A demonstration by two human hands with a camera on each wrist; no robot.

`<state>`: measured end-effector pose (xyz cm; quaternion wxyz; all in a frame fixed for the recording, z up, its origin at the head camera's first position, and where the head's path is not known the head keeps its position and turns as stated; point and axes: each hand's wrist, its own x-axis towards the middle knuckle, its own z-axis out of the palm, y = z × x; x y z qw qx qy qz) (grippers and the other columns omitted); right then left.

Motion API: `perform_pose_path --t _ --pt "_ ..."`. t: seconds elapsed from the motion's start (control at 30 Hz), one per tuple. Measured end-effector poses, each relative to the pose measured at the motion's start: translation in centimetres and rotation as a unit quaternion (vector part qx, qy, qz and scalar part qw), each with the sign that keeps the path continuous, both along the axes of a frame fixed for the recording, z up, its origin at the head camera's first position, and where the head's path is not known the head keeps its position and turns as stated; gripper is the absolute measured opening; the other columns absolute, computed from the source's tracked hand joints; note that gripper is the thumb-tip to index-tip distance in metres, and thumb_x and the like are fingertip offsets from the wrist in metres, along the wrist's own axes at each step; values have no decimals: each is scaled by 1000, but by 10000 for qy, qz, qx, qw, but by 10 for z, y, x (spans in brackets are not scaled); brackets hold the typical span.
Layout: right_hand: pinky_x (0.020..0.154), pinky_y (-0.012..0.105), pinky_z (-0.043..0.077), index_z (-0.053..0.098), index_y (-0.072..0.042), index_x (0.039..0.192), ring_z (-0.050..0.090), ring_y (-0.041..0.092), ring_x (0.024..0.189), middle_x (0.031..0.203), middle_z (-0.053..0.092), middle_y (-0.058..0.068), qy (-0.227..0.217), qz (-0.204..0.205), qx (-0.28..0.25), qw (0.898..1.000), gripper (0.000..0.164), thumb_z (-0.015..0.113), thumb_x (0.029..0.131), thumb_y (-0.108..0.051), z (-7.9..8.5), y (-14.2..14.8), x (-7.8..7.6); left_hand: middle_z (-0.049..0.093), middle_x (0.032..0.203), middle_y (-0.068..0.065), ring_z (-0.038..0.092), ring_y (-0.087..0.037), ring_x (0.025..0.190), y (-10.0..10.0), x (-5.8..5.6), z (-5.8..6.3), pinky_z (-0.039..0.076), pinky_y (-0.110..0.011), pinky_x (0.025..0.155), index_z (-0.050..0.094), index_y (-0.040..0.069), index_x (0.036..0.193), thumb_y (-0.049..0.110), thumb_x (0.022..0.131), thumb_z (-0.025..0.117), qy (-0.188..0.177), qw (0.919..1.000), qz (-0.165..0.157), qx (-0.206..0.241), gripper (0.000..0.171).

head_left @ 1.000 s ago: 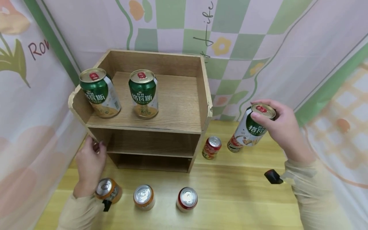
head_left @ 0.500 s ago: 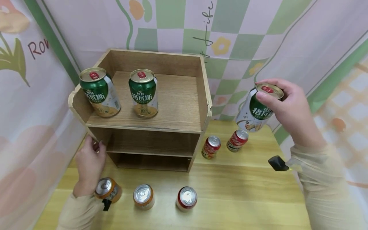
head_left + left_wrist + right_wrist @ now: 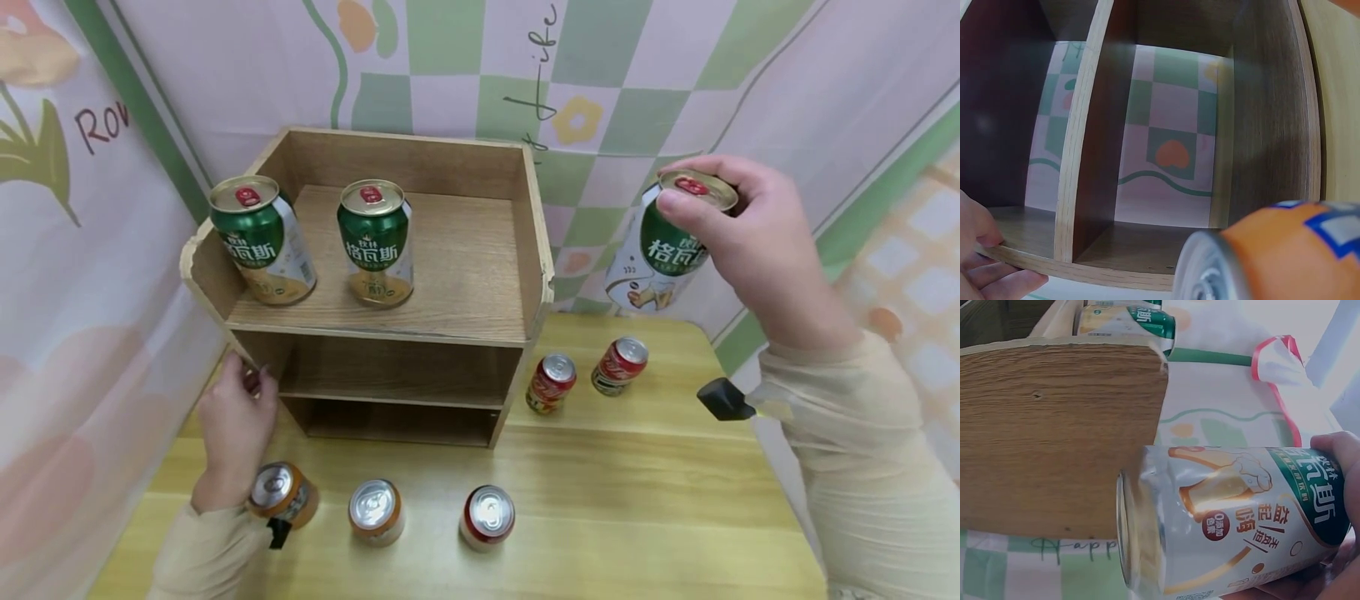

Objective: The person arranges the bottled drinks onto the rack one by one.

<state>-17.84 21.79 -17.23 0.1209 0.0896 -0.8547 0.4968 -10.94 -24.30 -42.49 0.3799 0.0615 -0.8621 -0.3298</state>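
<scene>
My right hand (image 3: 765,242) grips a green and white drink can (image 3: 660,258) by its top end, in the air to the right of the wooden shelf (image 3: 442,242). The right wrist view shows that can (image 3: 1222,519) lying across the picture, its bottom end toward the shelf's side panel (image 3: 1060,437). With thumb and fingers, my left hand (image 3: 236,425) pinches the front edge of the shelf's left side; fingers (image 3: 1007,281) show there in the left wrist view. Two matching green cans, one at the left (image 3: 262,242) and one nearer the middle (image 3: 375,246), stand on the top board.
Two red cans, one close to the shelf (image 3: 551,383) and one farther right (image 3: 619,367), stand on the wooden table (image 3: 637,500). In front are two orange cans, one by my left wrist (image 3: 285,496) and another beside it (image 3: 377,512), plus a red can (image 3: 487,518).
My right hand has lifted the green can off the top of the right-hand red can, first up and right, then higher. The left hand stays at the shelf edge.
</scene>
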Motion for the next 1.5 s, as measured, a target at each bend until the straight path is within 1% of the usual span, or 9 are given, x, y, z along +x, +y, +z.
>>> perform_pose_path --t 0.1,0.27,0.37,0.47,0.63,0.9,1.1,1.27,1.5 --pt "67 16 54 73 -17 117 61 14 83 102 68 -2 109 48 -193 9997 25 74 93 -22 9 -6 -1 70 87 -34 71 -49 72 0 -1 1 58 -60 63 60 -13 100 -6 89 61 -16 10000 -9 11 13" --pt "66 18 51 75 -9 112 59 17 83 102 69 4 477 308 -980 9936 23 75 89 -15 20 -20 -1 70 88 -34 71 -49 73 0 -3 3 58 -60 64 61 -13 101 -6 89 61 -61 10000 -7 49 14" --pt "67 19 50 75 -9 112 57 18 86 108 66 5 620 315 -872 9938 24 73 90 -16 27 -29 0 71 89 -33 71 -49 73 1 -4 4 58 -61 65 61 -13 101 -5 89 61 -79 9999 2 76 14" --pt "68 22 50 74 -9 114 56 19 88 109 64 5 623 288 -627 9957 26 72 91 -20 35 -39 1 71 89 -33 72 -48 74 1 -5 4 58 -59 65 61 -13 102 -5 89 61 -77 9999 28 80 15" --pt "72 25 51 72 -8 115 58 20 87 107 65 7 482 459 -526 9964 29 72 92 -26 43 -58 1 71 88 -32 72 -48 73 2 -5 3 58 -60 65 61 -12 100 -5 89 61 -57 9999 70 86 14" --pt "80 30 51 68 -14 119 61 22 96 111 66 6 106 804 -305 9962 33 71 94 -35 47 -90 4 70 87 -34 71 -50 72 2 -3 1 58 -61 65 60 -13 98 -5 89 62 -24 10000 62 64 13" --pt "87 35 51 65 -16 119 61 23 102 116 64 4 -185 1118 -278 9932 33 72 94 -38 45 -114 -1 70 87 -34 71 -49 71 2 -1 1 58 -61 66 60 -13 98 -4 89 62 -59 9998 146 81 13" --pt "88 36 53 63 -18 120 62 22 102 121 61 3 -330 1258 77 9915 37 72 93 -42 36 -125 -10 70 88 -34 71 -50 72 3 0 2 58 -62 67 61 -13 99 -4 89 62 -107 9998 123 113 14" --pt "95 36 52 56 -14 126 64 18 105 118 66 6 -534 1553 573 9848 43 69 96 -43 20 -135 -22 70 86 -34 70 -51 70 4 2 1 56 -64 65 60 -12 98 -4 89 61 -63 9998 151 84 13"
